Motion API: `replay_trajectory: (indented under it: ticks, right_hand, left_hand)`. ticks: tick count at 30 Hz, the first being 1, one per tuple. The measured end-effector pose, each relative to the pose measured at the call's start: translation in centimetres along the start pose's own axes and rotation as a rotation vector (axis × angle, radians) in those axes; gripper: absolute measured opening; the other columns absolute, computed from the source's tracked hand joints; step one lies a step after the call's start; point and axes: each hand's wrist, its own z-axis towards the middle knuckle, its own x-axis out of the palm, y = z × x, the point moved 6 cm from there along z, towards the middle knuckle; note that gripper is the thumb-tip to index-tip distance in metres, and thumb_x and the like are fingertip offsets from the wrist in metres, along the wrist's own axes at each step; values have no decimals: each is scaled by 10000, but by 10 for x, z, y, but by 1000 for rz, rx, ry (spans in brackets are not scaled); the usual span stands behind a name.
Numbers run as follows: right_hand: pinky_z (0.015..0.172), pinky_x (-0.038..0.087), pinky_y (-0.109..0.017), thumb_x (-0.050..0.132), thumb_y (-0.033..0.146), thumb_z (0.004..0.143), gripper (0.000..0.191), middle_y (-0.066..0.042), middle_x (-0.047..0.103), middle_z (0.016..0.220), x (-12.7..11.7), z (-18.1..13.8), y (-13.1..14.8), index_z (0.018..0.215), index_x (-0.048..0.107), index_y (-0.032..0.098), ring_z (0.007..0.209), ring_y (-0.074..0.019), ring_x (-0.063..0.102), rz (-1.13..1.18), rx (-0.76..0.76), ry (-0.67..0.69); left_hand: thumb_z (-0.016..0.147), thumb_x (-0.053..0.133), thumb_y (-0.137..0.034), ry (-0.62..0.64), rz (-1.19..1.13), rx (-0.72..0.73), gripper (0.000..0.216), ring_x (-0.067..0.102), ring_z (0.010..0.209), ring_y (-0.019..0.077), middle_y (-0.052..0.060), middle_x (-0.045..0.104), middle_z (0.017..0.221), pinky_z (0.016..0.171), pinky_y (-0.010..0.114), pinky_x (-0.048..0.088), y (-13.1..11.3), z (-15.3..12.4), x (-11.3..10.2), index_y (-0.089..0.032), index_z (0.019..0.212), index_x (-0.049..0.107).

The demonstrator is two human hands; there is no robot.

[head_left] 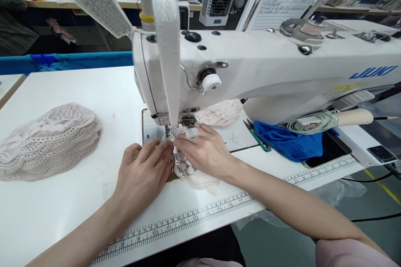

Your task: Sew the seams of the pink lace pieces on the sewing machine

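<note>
A white sewing machine stands over the white table, its needle area just beyond my fingertips. Under the presser foot lies a piece of pale pink lace, its scalloped edge hanging toward me. My left hand presses the lace at its left side, fingers bent and close together. From the right, my right hand pinches the same lace beside the needle. The fingertips of both hands nearly meet, and they partly hide the lace and the foot.
A thick stack of lace pieces lies on the left. More lace rests behind the needle. Thread snips, blue cloth, a dark phone and a coil of pale cord sit at the right. A printed ruler runs along the front edge.
</note>
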Motion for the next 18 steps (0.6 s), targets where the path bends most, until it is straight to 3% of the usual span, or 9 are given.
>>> replay_trajectory:
  ticks: [2,4,6,9,14,18]
  right_hand:
    - [570,376,-280,550,355,919,244,-29,725,916,-4,-2,1,1004,692,175,716,-156,610,102,91,74]
    - [494,305,-252,623,400,865,257,-24,707,967,-5,-5,2,995,681,186,666,-137,601,153,140,150]
    - [486,278,-242,591,251,888,129,-16,700,984,-4,-8,1,970,675,197,666,-124,604,163,155,185]
    - [505,301,-242,454,65,904,272,-11,703,914,-2,-8,-6,1015,660,205,651,-117,603,189,175,155]
    - [518,365,-253,361,21,879,332,-71,675,943,-2,-5,-16,1050,625,126,621,-119,576,230,230,87]
    - [548,402,-264,376,129,929,272,-80,652,919,-4,-1,-17,977,643,116,665,-130,577,251,227,20]
  left_hand:
    - [921,511,-204,21,-40,3,293,601,1071,237,35,683,1200,876,431,354,3,1,0,-141,1186,617]
    - [914,494,-212,74,-92,1,314,594,1067,236,39,677,1202,891,432,354,8,3,2,-156,1201,609]
    - [903,475,-205,142,-144,7,344,592,1047,229,42,671,1193,887,425,363,14,7,6,-172,1223,597]
    - [919,468,-225,194,-221,-4,300,599,1009,212,33,673,1145,866,410,378,24,15,14,-219,1169,633]
    - [961,450,-310,203,-390,-147,256,623,905,185,14,697,1015,833,404,410,43,25,28,-264,957,702]
    - [937,467,-278,249,-617,-265,247,627,799,158,25,690,924,765,349,477,52,28,33,-223,868,698]
